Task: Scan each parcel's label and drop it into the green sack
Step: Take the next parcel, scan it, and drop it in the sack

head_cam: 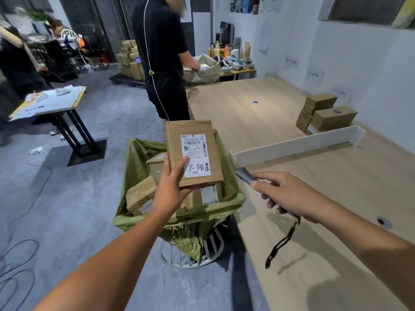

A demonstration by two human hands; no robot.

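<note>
Standing on a grey floor at the edge of a long pale wooden table (247, 117), white walls beyond, and looking down at both bare arms.

Holding a flat cardboard parcel (174, 142) in the left hand (170, 187), directly above the open mouth of the green sack (139, 158). Gripping it by the near edge, thumb pressing on the lower left corner of the white label (196, 153), other fingers curling underneath and mostly out of sight. Presenting the label face up, barcode and handwritten characters showing.

Gripping a dark handheld scanner (246, 177) in the right hand (289, 196), over the table's near edge and just right of the sack. Curling the fingers round its body, stretching one finger forward along the top, aiming the front end left toward the parcel without touching it. Dangling a black wrist strap (280, 243) from the scanner's back end, above the tabletop.

Looking into the sack, hanging on a white wire stand (213, 243) and already holding several cardboard parcels (141, 196). Facing a low white board (298, 142) standing on edge across the table, more brown boxes (332, 117) stacked behind it near the wall. Sharing the room with a person in black (161, 52) standing at the table's far end, hands at a second sack (208, 70), and with a small table (49, 104) off to the left.
</note>
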